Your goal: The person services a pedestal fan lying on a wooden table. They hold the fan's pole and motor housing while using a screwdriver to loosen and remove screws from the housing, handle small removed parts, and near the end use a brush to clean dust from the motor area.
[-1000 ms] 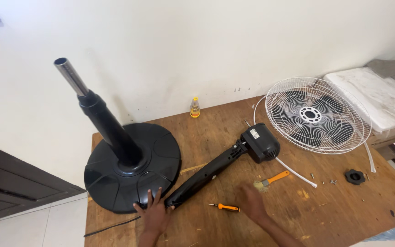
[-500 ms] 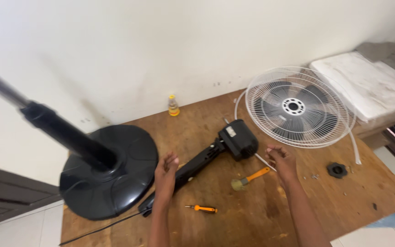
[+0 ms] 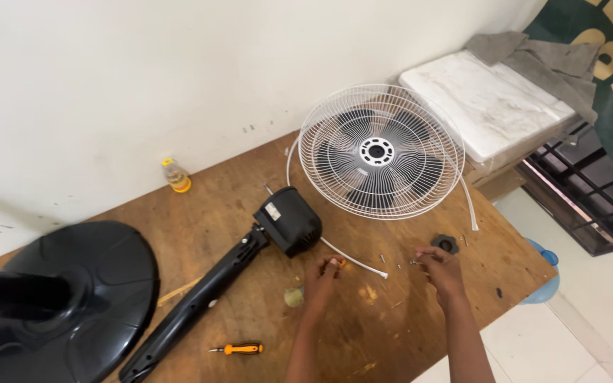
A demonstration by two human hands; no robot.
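Near the table's front edge, the left hand pinches a small orange-tipped tool. The right hand closes its fingertips on a tiny screw.

Two bare forearms are coming up from the bottom edge, slim and long, nothing covering them as far as the frame is showing (no sleeve, watch, band or glove). The left hand and right hand are wearing no rings that are showing.
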